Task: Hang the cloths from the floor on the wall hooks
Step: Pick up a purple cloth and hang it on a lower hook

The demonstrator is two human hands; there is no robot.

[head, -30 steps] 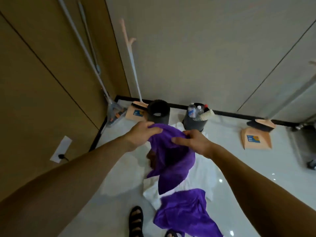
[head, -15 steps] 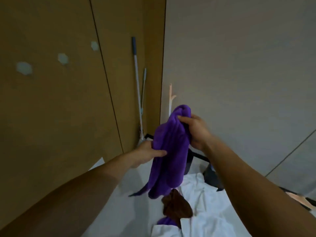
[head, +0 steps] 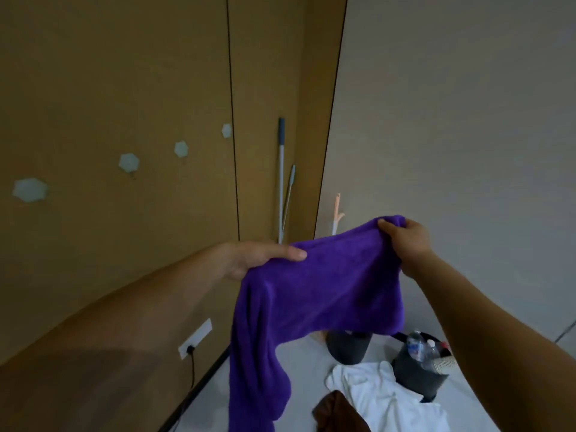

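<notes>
Where the purple cloth point(head: 321, 285) is: off the floor point(head: 300, 364), stretched hand to hand, tail hanging at the left
Left hand point(head: 258, 257): thumb clamped over its edge, fingers hidden
Right hand point(head: 405, 241): pinching the upper corner
Wall hooks point(head: 128, 162): up and leftward, nearest the left hand

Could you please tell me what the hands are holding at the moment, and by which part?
Both hold the purple cloth by its upper edge: the left hand pinches the left end, the right hand grips the right corner.
</notes>
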